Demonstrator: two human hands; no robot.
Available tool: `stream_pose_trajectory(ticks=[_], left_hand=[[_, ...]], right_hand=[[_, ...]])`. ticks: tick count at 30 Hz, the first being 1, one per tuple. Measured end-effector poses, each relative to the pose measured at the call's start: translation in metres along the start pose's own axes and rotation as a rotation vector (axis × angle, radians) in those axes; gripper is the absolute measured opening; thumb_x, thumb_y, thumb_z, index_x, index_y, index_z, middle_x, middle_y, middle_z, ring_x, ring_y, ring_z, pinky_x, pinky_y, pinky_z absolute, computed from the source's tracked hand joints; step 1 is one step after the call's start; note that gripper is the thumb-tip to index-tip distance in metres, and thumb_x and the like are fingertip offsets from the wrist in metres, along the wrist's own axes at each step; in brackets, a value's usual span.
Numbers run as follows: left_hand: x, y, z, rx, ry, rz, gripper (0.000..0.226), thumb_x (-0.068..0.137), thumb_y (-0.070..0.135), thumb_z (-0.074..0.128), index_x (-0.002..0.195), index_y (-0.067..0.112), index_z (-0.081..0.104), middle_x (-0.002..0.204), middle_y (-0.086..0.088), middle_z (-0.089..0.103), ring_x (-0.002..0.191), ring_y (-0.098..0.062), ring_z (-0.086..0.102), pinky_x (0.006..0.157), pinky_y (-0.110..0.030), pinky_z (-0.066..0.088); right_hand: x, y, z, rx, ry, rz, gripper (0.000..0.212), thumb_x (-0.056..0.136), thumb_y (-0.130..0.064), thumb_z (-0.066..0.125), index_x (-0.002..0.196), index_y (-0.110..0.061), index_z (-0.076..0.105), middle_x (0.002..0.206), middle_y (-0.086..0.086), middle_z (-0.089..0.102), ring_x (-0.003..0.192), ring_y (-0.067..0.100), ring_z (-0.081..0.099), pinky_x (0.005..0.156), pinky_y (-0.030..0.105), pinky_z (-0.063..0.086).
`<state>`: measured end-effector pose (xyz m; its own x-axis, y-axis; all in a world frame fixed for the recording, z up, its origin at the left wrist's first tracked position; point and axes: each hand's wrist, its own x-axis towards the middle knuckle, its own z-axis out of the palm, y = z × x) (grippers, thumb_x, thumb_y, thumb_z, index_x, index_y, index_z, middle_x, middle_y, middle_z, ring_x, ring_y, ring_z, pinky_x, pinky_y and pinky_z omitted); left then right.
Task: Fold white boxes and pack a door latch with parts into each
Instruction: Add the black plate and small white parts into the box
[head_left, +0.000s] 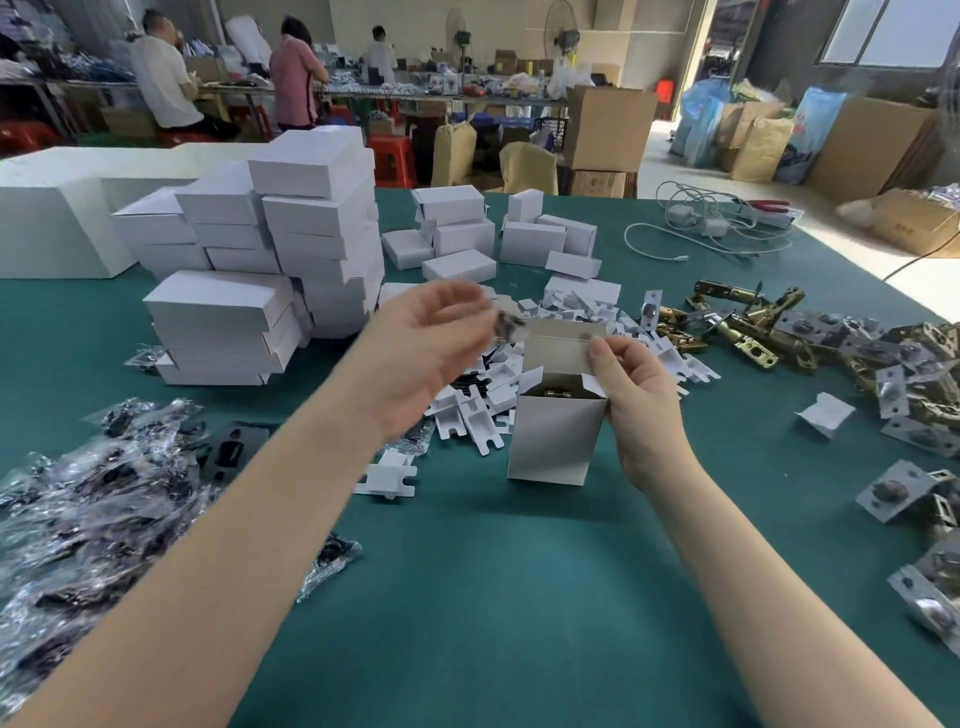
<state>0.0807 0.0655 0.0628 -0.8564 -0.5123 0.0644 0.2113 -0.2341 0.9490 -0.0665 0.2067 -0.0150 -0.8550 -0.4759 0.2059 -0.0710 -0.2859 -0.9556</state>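
A white box (553, 436) stands upright on the green table (493, 597), its top lid flap raised and a brass latch part showing inside the opening. My right hand (641, 395) holds the box at its right side, thumb against the lid flap. My left hand (431, 343), blurred by motion, hovers left of the box's top and pinches a small bag of parts (506, 325) at its fingertips beside the lid.
Stacked closed white boxes (270, 260) fill the back left. Flat white card inserts (478, 410) lie behind the box. Brass latches and plates (810, 338) spread at right, plastic bags of dark parts (93, 499) at left. Cables (711, 228) lie far right.
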Motion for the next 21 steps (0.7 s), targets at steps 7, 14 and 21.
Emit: stream_pose_trajectory(ticks=[7, 14, 21], left_hand=[[0.020, -0.022, 0.042, 0.874, -0.204, 0.478, 0.018, 0.087, 0.007, 0.070, 0.082, 0.019, 0.059, 0.087, 0.002, 0.071, 0.082, -0.013, 0.070, 0.080, -0.034, 0.057], [0.019, -0.019, 0.030, 1.217, -0.323, 0.624, 0.013, 0.092, 0.014, 0.066, 0.102, 0.018, 0.073, 0.089, 0.007, 0.063, 0.089, -0.016, 0.059, 0.082, -0.039, 0.051], [0.019, 0.000, 0.027, 1.545, -0.414, 0.576, 0.013, 0.095, 0.019, 0.054, 0.100, 0.026, 0.063, 0.090, 0.015, 0.058, 0.082, -0.001, 0.044, 0.077, -0.032, 0.048]], right_hand=[[-0.001, -0.001, -0.001, -0.060, -0.027, -0.062, 0.008, 0.097, -0.022, 0.058, 0.094, -0.018, 0.065, 0.075, -0.012, 0.066, 0.070, 0.000, 0.057, 0.067, 0.013, 0.045], [-0.001, -0.002, -0.001, -0.106, -0.037, -0.051, 0.011, 0.098, -0.023, 0.058, 0.101, -0.015, 0.065, 0.091, 0.001, 0.068, 0.083, 0.009, 0.060, 0.079, 0.020, 0.048], [-0.002, -0.009, -0.001, -0.138, -0.063, -0.035, 0.010, 0.099, -0.022, 0.057, 0.091, -0.022, 0.063, 0.075, -0.014, 0.065, 0.071, 0.004, 0.056, 0.068, 0.016, 0.043]])
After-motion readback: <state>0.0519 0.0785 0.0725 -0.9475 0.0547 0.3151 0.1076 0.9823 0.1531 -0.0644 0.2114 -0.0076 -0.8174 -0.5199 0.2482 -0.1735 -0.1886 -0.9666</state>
